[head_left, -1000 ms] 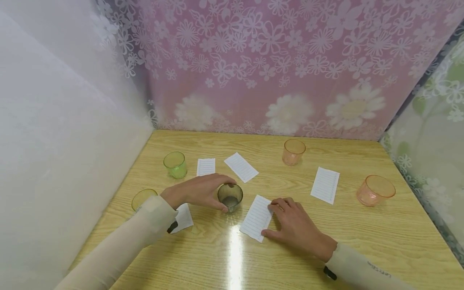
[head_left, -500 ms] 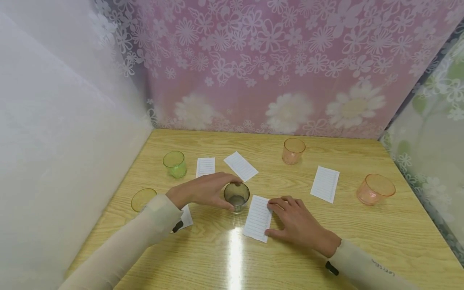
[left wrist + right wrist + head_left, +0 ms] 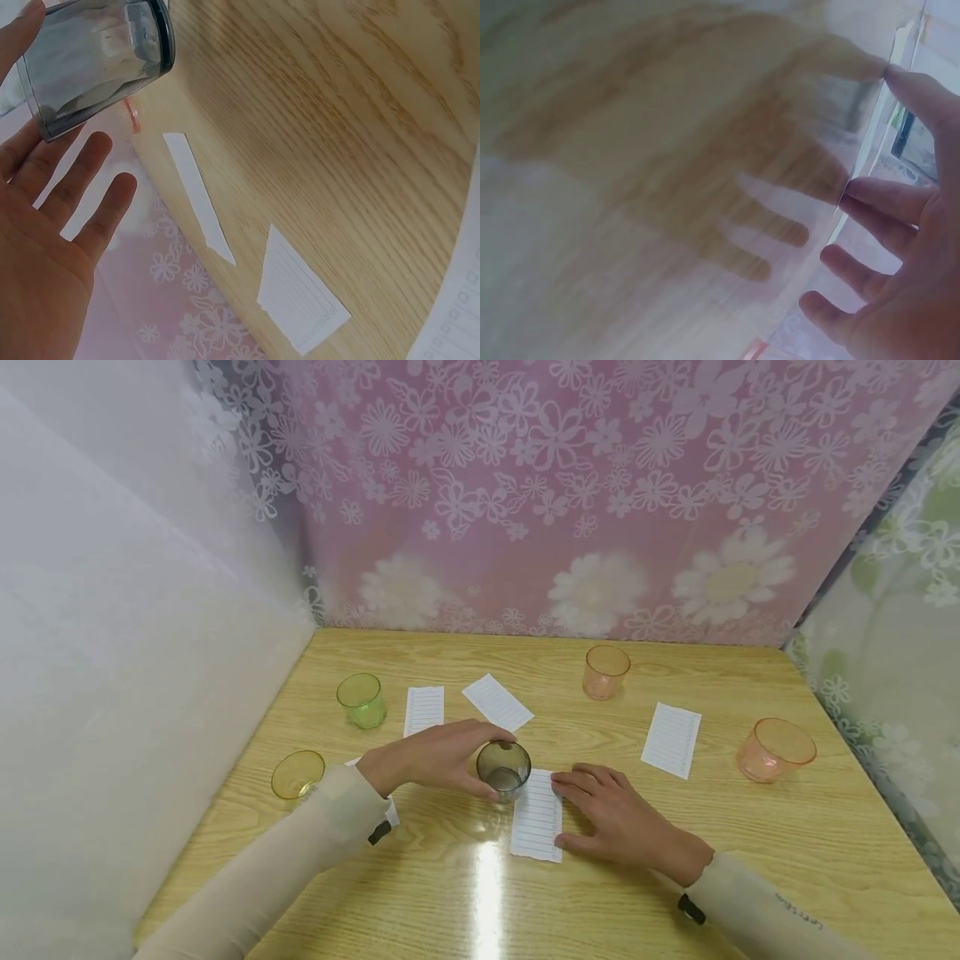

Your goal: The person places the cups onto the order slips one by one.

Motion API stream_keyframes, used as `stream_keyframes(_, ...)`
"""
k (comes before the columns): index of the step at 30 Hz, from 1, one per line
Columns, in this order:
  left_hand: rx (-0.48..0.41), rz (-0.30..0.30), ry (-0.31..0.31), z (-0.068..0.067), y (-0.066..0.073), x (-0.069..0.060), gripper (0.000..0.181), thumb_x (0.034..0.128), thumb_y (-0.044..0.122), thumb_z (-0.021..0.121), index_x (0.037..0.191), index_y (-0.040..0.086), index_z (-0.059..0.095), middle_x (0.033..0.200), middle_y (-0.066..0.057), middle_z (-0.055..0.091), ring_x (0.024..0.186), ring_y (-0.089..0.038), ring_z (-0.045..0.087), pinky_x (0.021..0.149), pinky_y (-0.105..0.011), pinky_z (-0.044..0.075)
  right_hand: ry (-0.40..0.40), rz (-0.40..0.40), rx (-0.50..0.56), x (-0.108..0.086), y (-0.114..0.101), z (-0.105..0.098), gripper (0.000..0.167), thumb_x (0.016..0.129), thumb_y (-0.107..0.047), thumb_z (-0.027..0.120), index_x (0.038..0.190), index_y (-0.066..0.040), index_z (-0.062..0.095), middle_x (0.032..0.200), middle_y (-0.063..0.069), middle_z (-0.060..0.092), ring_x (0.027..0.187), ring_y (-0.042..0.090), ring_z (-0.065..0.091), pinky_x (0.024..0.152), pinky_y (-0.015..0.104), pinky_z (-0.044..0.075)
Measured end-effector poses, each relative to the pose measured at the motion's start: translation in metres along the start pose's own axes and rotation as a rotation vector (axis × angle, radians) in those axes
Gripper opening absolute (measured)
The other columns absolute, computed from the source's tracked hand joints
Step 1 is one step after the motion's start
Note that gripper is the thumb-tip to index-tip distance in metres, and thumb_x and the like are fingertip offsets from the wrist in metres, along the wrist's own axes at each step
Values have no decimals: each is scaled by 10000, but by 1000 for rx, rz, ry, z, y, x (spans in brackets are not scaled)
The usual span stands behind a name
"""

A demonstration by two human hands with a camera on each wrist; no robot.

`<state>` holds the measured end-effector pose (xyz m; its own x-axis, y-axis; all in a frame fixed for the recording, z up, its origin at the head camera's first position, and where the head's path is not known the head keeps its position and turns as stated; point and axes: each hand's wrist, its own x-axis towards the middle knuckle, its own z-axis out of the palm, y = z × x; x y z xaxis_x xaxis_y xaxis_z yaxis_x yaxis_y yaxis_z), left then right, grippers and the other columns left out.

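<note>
The left hand (image 3: 442, 758) grips a dark grey transparent cup (image 3: 504, 770) between thumb and fingers; the cup overlaps the left edge of a lined paper (image 3: 537, 827). In the left wrist view the cup (image 3: 97, 56) is tilted, held by the hand (image 3: 45, 247) at its rim, its base above the wood. The right hand (image 3: 626, 822) touches that paper's right edge with thumb and fingertips. In the right wrist view, the hand (image 3: 900, 225) has its thumb and a finger at the paper's edge, the other fingers spread.
A green cup (image 3: 362, 703) and a yellow cup (image 3: 297, 775) are on the left, two orange cups (image 3: 606, 673) (image 3: 776, 752) on the right. Lined papers (image 3: 424, 710) (image 3: 498, 702) (image 3: 671, 740) lie between them; another is partly behind the left wrist. Curtains surround the table.
The left hand has moved right with the dark cup, from beside the paper to over its left edge. The paper has turned straighter and shifted slightly right; the right hand has barely moved.
</note>
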<state>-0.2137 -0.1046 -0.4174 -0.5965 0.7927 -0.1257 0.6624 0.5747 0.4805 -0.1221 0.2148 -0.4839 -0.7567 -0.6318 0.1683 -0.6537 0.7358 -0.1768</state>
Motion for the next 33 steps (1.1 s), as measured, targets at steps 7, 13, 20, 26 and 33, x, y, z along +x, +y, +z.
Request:
stream_keyframes(7, 9, 40, -9, 5, 7, 7, 861, 913, 560, 864, 1619, 227, 501, 1585, 60, 585, 1479, -142, 536, 1211, -424, 482, -9, -31, 18, -2, 6, 4, 719, 981, -512, 789, 1508, -46, 640, 1569, 78, 619, 1463, 420, 536, 1147, 702, 448)
stream_keyframes(13, 25, 60, -17, 10, 13, 13, 869, 906, 567, 867, 1622, 238, 499, 1594, 67, 579, 1473, -139, 542, 1203, -422, 491, -38, -37, 27, -2, 10, 5, 708, 996, -499, 770, 1530, -58, 622, 1592, 78, 602, 1496, 430, 507, 1168, 735, 416)
stream_keyframes(20, 40, 74, -39, 17, 19, 19, 871, 915, 602, 843, 1630, 256, 485, 1590, 57, 578, 1474, -138, 542, 1186, -408, 505, -66, -27, 52, -1, 10, 5, 660, 997, -483, 764, 1487, -54, 653, 1573, 112, 609, 1520, 445, 479, 1190, 756, 379)
stream_keyframes(26, 45, 110, -51, 22, 24, 24, 868, 911, 585, 855, 1621, 244, 491, 1586, 50, 582, 1474, -134, 537, 1194, -366, 491, -75, -26, 52, -1, 11, 7, 669, 995, -486, 762, 1494, -55, 651, 1575, 118, 607, 1527, 451, 468, 1195, 760, 373)
stream_keyframes(33, 40, 132, -50, 24, 29, 26, 855, 909, 578, 860, 1612, 255, 496, 1580, 53, 593, 1464, -121, 541, 1206, -362, 478, -83, -24, 49, -2, 12, 9, 669, 998, -514, 747, 1473, -49, 669, 1567, 130, 615, 1525, 454, 471, 1190, 762, 380)
